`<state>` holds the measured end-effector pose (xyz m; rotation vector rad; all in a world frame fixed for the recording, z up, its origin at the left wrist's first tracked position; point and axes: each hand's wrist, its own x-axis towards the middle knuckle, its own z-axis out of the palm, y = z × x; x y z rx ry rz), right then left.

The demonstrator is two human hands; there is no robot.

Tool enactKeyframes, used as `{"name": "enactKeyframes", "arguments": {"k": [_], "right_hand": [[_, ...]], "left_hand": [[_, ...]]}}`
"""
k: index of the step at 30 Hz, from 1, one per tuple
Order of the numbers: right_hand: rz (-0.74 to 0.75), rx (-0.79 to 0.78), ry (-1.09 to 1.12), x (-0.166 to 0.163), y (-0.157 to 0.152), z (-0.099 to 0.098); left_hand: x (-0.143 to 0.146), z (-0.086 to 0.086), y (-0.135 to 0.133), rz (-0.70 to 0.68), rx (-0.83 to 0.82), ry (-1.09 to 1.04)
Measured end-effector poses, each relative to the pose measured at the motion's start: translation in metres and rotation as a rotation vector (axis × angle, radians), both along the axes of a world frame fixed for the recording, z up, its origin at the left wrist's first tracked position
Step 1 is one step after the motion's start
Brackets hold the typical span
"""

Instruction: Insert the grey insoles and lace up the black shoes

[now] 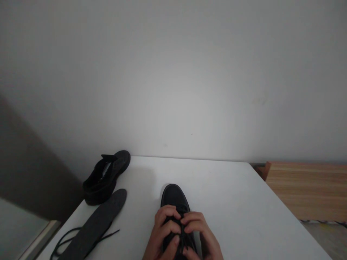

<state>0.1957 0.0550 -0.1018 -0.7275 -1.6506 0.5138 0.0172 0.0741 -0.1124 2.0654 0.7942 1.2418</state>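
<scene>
A black shoe [172, 196] stands on the white table [230, 202] at the bottom centre, its toe pointing away from me. My left hand [162, 231] and my right hand [200, 234] both rest on its lacing area, fingers curled and pinched on the black lace [182, 236]. A second black shoe [107, 177] lies at the table's far left corner, with its tongue pulled out. Beside it lie a dark insole [96, 225] and a loose black lace [63, 238].
A plain white wall rises right behind the table. A wooden surface [306, 189] stands lower at the right. The table's left edge drops off near the insole, with a pale frame [38, 240] below it.
</scene>
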Motion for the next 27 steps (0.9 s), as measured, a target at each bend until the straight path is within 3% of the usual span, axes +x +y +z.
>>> {"name": "enactKeyframes", "arguments": {"k": [11, 27], "right_hand": [[0.037, -0.145, 0.062, 0.001, -0.012, 0.005], [-0.001, -0.161, 0.057, 0.002, -0.015, 0.001]], "left_hand": [[0.005, 0.009, -0.007, -0.007, -0.077, -0.046], [0.005, 0.011, -0.009, -0.003, -0.099, -0.073]]}}
